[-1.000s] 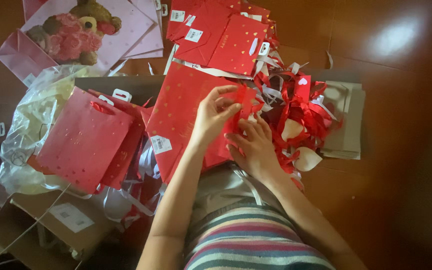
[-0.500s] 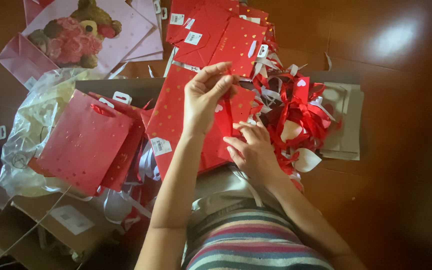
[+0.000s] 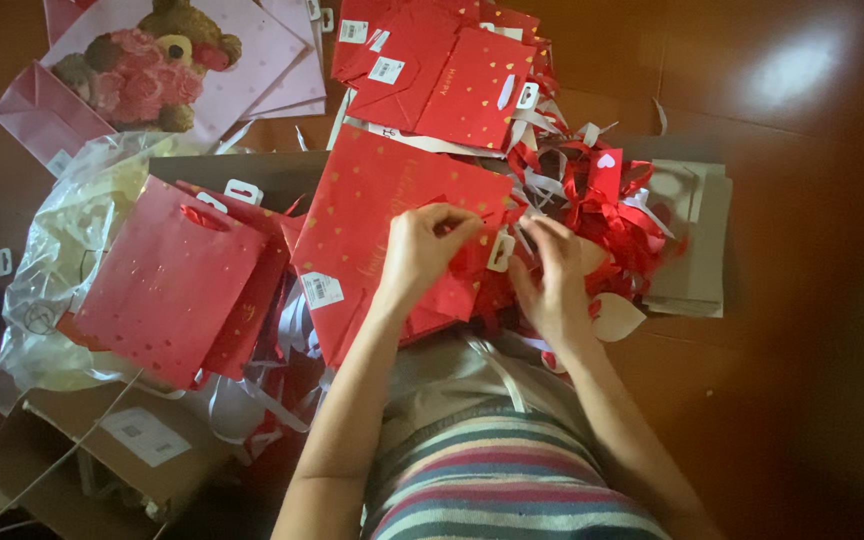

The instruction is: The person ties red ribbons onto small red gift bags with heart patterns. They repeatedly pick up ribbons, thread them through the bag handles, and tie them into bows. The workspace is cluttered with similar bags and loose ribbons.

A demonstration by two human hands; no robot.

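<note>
A flat red paper gift bag with gold dots [image 3: 377,215] lies in front of me on the floor. My left hand [image 3: 422,250] pinches its right edge near the top. My right hand [image 3: 550,275] is curled close beside it, fingers closed around a white hang tag and ribbon handle [image 3: 500,250] at the bag's edge. Just right of my hands sits a tangle of red and white ribbons [image 3: 602,215].
A standing red dotted bag [image 3: 167,285] leans on a clear plastic wrap [image 3: 62,250] at left. Pink bags with a teddy bear print [image 3: 152,65] lie at top left, a stack of red bags [image 3: 442,65] at top centre, grey card sheets [image 3: 697,235] at right, a cardboard box [image 3: 102,450] at bottom left.
My left hand, raised over the bag half a second ago, has come down to its right edge. My right hand has moved up to meet it at the tag.
</note>
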